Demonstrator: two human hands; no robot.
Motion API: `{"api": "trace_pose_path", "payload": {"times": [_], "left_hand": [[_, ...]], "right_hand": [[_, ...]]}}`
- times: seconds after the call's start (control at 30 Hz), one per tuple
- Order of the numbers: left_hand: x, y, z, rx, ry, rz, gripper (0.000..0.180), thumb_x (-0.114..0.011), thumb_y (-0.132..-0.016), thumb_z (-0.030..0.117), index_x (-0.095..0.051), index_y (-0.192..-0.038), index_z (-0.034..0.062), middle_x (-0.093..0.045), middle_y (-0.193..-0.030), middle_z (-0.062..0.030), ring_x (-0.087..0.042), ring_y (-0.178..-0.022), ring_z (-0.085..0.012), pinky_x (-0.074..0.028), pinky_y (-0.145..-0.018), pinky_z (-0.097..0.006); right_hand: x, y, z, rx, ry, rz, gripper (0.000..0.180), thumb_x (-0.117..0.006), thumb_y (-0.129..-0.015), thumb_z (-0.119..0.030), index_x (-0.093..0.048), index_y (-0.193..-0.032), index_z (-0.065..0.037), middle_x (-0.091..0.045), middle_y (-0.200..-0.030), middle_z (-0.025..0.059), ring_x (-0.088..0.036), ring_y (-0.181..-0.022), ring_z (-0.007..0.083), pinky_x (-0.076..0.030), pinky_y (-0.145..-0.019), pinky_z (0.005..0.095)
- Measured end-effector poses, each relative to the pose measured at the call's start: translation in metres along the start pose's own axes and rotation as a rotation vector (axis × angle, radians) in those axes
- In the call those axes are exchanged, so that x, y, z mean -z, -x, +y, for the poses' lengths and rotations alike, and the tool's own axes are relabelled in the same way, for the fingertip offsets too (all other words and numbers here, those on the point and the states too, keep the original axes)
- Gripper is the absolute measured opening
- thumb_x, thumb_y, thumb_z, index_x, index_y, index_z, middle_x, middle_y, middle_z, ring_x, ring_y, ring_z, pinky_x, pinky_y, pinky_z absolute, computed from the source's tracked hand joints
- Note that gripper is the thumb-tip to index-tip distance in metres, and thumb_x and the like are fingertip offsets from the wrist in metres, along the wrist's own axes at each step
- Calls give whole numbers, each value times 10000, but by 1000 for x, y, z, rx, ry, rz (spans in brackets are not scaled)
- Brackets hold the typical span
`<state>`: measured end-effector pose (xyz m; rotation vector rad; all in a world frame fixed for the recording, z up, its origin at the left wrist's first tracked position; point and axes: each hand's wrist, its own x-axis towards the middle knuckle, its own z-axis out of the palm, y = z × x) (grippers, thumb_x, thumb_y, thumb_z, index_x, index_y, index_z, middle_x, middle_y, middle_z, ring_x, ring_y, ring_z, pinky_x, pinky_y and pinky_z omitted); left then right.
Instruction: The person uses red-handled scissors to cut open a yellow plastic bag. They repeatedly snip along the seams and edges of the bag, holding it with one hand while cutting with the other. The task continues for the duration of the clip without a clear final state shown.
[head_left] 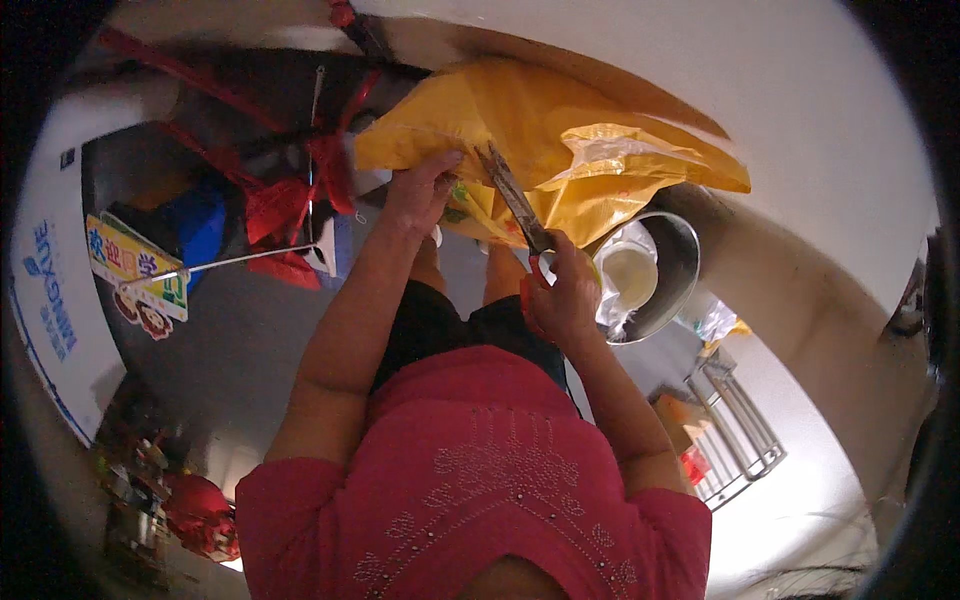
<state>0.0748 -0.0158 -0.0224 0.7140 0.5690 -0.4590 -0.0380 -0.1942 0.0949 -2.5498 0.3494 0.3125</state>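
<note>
A large yellow sack (pixel 500 110) spreads out in front of me, crumpled and creased, with a shiny translucent patch at its right part. My left hand (pixel 420 195) is closed on the sack's near left edge. In my right hand (pixel 567 295) is a pair of scissors (pixel 515 198), gripped by its red handles. Its worn, dark-stained blades point up and left over the sack, a little to the right of my left hand. The fingers inside the handles are partly hidden.
To the right stands a metal basin (pixel 688 265) holding a white bag and a pale round container (pixel 630 278). A metal rack (pixel 735 430) is beyond it. Red fabric (pixel 275 210) and thin rods lie at left, near a colourful sign (pixel 140 265) and a large white box (pixel 55 290).
</note>
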Motion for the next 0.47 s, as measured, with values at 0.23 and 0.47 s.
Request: {"api": "trace_pose_path", "payload": {"times": [0.23, 0.47], "left_hand": [[-37, 10, 17, 83, 30, -41, 399, -623, -771, 12, -514, -1149, 83, -570, -1092, -34, -549, -1030, -175, -468, -827, -306], [-11, -8, 13, 18, -199, -215, 424, -628, -794, 84, -500, -1198, 107, -559, -1125, -39, -535, -1061, -186, -459, -849, -337]], "right_hand": [[-11, 26, 6, -68, -257, -23, 468, -735, -657, -173, -506, -1060, -107, -599, -876, 122, -581, -715, 282, -473, -609, 391], [-6, 52, 11, -185, -504, -175, 379, -766, -670, -178, -649, -1020, -86, -627, -941, 142, -608, -734, 255, -489, -659, 327]]}}
